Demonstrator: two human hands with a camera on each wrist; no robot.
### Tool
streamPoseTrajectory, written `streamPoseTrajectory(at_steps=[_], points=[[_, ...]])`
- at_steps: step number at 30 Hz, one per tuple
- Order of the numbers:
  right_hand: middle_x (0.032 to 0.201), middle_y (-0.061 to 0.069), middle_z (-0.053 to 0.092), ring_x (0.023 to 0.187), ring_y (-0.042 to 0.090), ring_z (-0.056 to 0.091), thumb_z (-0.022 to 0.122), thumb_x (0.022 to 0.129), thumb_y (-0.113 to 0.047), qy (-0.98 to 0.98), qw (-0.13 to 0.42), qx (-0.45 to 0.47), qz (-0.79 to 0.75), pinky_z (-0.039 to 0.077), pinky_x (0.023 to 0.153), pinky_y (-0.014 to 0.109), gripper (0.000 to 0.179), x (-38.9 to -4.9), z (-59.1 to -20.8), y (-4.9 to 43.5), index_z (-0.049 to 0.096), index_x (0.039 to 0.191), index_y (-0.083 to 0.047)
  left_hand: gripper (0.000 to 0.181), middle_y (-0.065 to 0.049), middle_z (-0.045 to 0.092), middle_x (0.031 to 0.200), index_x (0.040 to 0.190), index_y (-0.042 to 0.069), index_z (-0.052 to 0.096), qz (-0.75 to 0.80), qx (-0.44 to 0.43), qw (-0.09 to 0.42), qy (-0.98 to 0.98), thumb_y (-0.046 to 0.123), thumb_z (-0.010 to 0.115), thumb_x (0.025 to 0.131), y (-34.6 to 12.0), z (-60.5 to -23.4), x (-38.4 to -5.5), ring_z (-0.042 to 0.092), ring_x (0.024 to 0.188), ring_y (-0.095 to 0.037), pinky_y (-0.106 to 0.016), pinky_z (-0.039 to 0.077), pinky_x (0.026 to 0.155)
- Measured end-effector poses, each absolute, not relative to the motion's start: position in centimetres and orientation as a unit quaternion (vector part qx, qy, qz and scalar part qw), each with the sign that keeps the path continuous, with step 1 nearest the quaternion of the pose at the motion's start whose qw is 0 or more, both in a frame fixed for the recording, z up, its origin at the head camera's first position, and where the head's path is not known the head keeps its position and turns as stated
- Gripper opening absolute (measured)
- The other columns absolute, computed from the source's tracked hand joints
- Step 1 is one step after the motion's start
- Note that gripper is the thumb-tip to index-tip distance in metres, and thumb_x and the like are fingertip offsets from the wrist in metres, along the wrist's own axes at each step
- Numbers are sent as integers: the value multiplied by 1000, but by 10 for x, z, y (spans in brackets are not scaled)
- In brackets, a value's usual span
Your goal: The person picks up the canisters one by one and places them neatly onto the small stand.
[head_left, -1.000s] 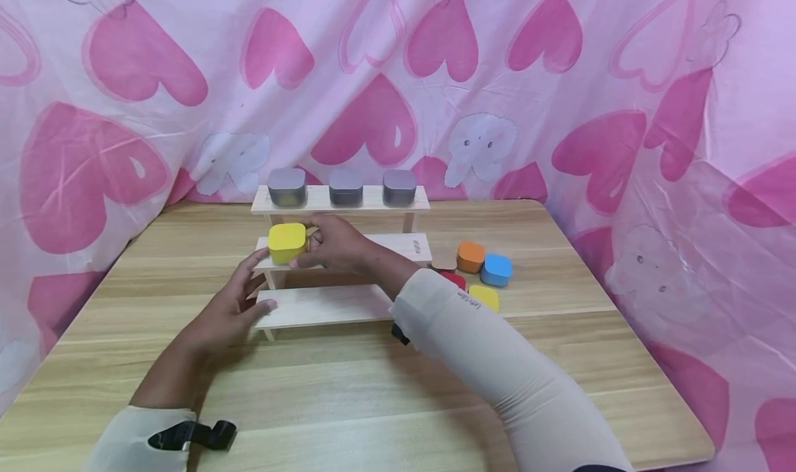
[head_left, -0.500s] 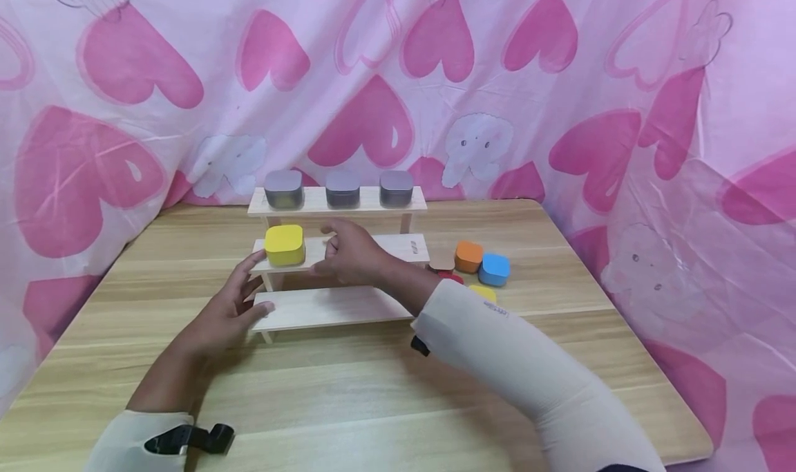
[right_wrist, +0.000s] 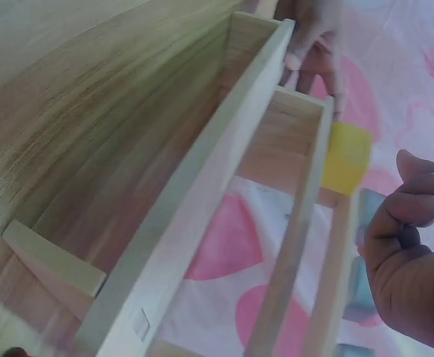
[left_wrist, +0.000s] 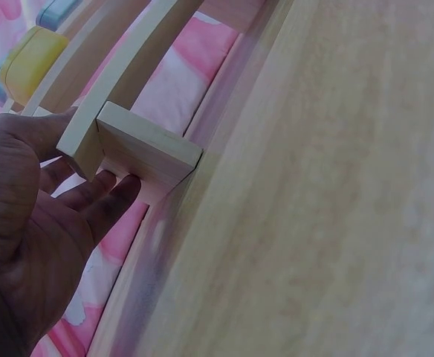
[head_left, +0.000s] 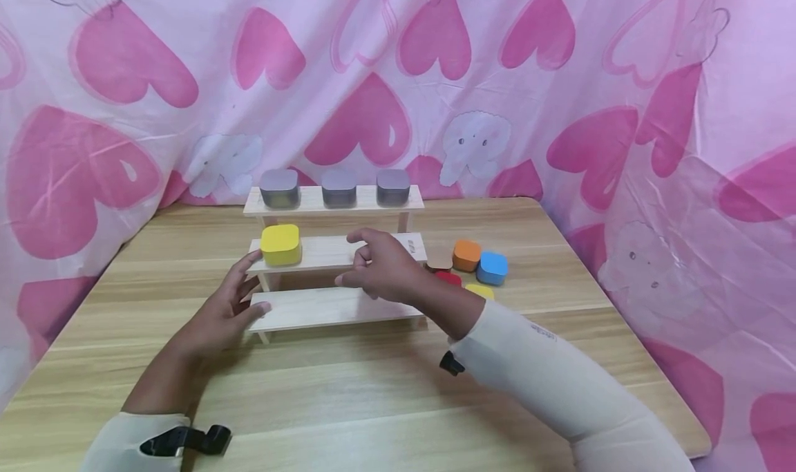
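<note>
A yellow rounded-square block [head_left: 281, 244] sits at the left end of the middle tier of a pale wooden three-tier stand [head_left: 336, 307]. My left hand [head_left: 225, 307] grips the stand's left end; its thumb lies on the bottom tier and its index fingertip is right by the yellow block. In the left wrist view, fingers of that hand [left_wrist: 46, 201] touch the stand's side leg. My right hand [head_left: 388, 268] holds nothing and hovers over the right half of the middle tier, index finger and thumb extended, other fingers curled. Three grey rounded-square blocks [head_left: 339, 189] stand on the top tier.
Right of the stand, an orange block [head_left: 467, 255], a blue block [head_left: 493, 269], a brown-topped block [head_left: 439, 258], a red block [head_left: 448, 278] and another yellow block [head_left: 480, 291] lie on the wooden table [head_left: 323, 403]. A pink heart-patterned cloth [head_left: 373, 57] hangs behind.
My right hand has let go of the yellow block on the middle tier and drawn back to the right. The left hand stays at the stand's left end.
</note>
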State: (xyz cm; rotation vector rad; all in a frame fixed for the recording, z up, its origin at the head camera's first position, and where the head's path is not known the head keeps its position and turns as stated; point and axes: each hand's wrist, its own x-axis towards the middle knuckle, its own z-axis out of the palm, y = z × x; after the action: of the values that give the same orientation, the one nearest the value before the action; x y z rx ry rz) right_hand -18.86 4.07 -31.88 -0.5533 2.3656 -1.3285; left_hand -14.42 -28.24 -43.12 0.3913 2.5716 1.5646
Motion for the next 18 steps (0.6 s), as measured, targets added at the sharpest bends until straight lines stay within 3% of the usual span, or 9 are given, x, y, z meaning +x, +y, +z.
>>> streamPoseTrajectory(at_steps=[8,18], points=[[74,2,59,53,17,52,84,94,-13,822,231,-248,-458,53,59,29,73,-181,-308,87,49,157,-3,101,-11,0,187,175,43,2,510,132,54,849,10,70,107,-283,-431,-145,21,165,-59,-81,27,122],[74,4,51,54,15,42,85,94,-13,802,199,-258,-500,46,52,27,52,-178,-320,146,63,141,-9,102,-12,0,187,175,43,1,509,129,53,849,11,70,107,-282,-431,-145,21,165,-58,-79,28,122]])
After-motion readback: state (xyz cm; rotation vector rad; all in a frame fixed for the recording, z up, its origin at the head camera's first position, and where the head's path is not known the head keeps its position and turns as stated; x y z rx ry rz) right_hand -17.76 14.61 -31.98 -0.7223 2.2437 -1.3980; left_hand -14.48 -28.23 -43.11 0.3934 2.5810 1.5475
